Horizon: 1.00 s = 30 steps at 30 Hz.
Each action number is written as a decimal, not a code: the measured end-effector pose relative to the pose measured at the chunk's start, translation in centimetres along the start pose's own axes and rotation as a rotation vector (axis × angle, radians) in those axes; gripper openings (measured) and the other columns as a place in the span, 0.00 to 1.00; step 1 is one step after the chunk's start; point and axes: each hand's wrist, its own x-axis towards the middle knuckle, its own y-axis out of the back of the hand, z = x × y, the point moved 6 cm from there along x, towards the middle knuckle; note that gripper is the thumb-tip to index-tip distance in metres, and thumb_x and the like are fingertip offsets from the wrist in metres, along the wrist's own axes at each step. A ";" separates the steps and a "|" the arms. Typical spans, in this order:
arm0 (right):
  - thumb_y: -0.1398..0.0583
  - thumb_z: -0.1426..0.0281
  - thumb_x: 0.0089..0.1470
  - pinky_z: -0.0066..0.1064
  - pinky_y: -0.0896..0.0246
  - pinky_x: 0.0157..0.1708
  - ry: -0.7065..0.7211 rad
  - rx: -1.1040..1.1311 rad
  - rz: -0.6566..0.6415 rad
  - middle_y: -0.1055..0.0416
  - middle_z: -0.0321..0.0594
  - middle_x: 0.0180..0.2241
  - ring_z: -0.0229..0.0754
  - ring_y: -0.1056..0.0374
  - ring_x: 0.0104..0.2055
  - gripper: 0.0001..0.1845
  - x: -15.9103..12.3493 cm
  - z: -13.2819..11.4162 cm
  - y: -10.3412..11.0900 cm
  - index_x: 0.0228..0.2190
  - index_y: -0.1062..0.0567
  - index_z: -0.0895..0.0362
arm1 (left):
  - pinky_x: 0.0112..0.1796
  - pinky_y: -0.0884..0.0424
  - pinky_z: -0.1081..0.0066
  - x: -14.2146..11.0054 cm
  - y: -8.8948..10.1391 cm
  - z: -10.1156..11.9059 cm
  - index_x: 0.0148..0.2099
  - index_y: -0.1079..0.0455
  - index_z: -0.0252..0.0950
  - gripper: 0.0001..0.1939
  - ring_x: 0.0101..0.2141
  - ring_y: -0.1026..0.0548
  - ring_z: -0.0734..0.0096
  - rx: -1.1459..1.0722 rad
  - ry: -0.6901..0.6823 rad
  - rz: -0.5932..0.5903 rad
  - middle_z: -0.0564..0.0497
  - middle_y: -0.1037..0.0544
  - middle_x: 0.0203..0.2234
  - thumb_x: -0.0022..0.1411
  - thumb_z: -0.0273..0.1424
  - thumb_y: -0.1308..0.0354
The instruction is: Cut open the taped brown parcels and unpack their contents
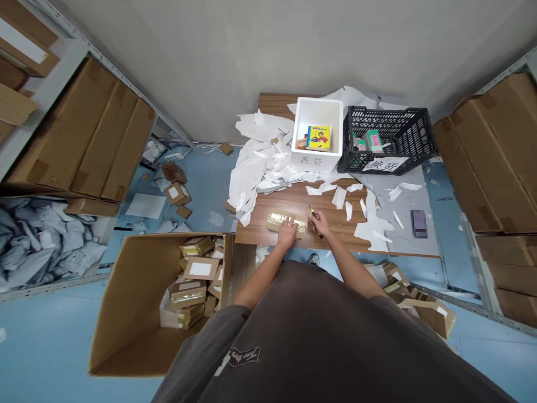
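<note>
Head view: white bin (318, 162) with colourful box (318, 137).

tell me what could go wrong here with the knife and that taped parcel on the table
1. The left hand presses on the parcel close to the knife in the right hand; a slip could cut the fingers.
2. Paper scraps crowd the table; the parcel could slide on one.
3. A deep cut might damage what is inside.

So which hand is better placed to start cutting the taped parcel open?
Probably the right hand: it grips the yellow knife beside the taped parcel, while the left hand presses flat on it.
</note>
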 end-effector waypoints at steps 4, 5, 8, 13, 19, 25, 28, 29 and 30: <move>0.46 0.48 0.71 0.32 0.32 0.36 0.025 -0.297 -0.292 0.20 0.42 0.34 0.46 0.25 0.34 0.24 -2.8 0.6 0.7 0.39 0.24 0.54 | 0.71 0.46 0.50 0.6 0.3 0.2 0.66 0.31 0.40 0.33 0.75 0.43 0.44 -0.006 0.023 -0.055 0.38 0.39 0.76 0.62 0.35 0.26; 0.46 0.52 0.73 0.32 0.31 0.40 0.040 -0.441 -0.313 0.18 0.45 0.38 0.48 0.23 0.38 0.22 -3.2 0.4 1.0 0.40 0.22 0.55 | 0.71 0.46 0.49 0.7 0.5 0.2 0.66 0.31 0.40 0.33 0.75 0.43 0.44 -0.004 0.027 -0.062 0.38 0.38 0.76 0.62 0.35 0.27; 0.46 0.58 0.75 0.35 0.32 0.47 0.036 -0.840 -0.312 0.17 0.51 0.49 0.54 0.22 0.50 0.19 -3.5 -0.9 1.6 0.50 0.19 0.54 | 0.70 0.45 0.48 0.9 0.8 0.3 0.67 0.32 0.39 0.35 0.75 0.42 0.43 0.004 0.029 -0.074 0.36 0.37 0.75 0.61 0.33 0.27; 0.48 0.59 0.76 0.39 0.33 0.53 0.060 -1.171 -0.357 0.18 0.58 0.52 0.56 0.21 0.55 0.23 -3.6 -3.9 1.1 0.60 0.22 0.55 | 0.70 0.45 0.47 0.9 1.1 0.3 0.68 0.32 0.39 0.37 0.74 0.41 0.42 -0.007 0.035 -0.095 0.36 0.37 0.75 0.59 0.33 0.26; 0.47 0.59 0.75 0.38 0.34 0.50 0.043 -1.126 -0.448 0.18 0.58 0.53 0.57 0.22 0.54 0.22 -3.5 -4.0 1.8 0.57 0.20 0.56 | 0.69 0.44 0.50 1.0 1.1 0.2 0.69 0.33 0.39 0.41 0.74 0.41 0.44 -0.017 0.056 -0.114 0.36 0.36 0.74 0.56 0.33 0.24; 0.39 0.56 0.69 0.33 0.38 0.39 -0.028 -0.742 -0.434 0.17 0.46 0.34 0.51 0.24 0.37 0.18 -2.3 -1.8 2.1 0.42 0.15 0.55 | 0.70 0.45 0.48 1.1 0.7 -0.1 0.72 0.37 0.36 0.46 0.75 0.42 0.42 -0.019 0.043 -0.126 0.32 0.38 0.75 0.55 0.34 0.23; 0.34 0.51 0.61 0.30 0.41 0.34 -0.025 -0.536 -0.404 0.24 0.37 0.24 0.44 0.31 0.29 0.19 -2.1 -1.2 2.1 0.31 0.19 0.53 | 0.69 0.43 0.46 1.3 0.3 -0.3 0.73 0.36 0.37 0.48 0.74 0.41 0.39 -0.023 0.034 -0.123 0.31 0.37 0.74 0.53 0.32 0.22; 0.33 0.50 0.59 0.29 0.41 0.32 -0.032 -0.475 -0.397 0.27 0.35 0.22 0.43 0.32 0.27 0.20 -2.2 -1.0 2.0 0.28 0.20 0.53 | 0.69 0.43 0.46 1.4 0.2 -0.4 0.72 0.36 0.37 0.49 0.74 0.41 0.39 -0.019 0.031 -0.120 0.31 0.36 0.74 0.52 0.32 0.22; 0.32 0.49 0.58 0.29 0.41 0.32 -0.040 -0.415 -0.374 0.28 0.34 0.20 0.42 0.33 0.26 0.21 -2.3 -0.8 2.1 0.27 0.21 0.53 | 0.69 0.42 0.46 1.5 0.0 -0.5 0.72 0.36 0.37 0.49 0.74 0.41 0.38 -0.012 0.031 -0.117 0.31 0.36 0.74 0.51 0.32 0.21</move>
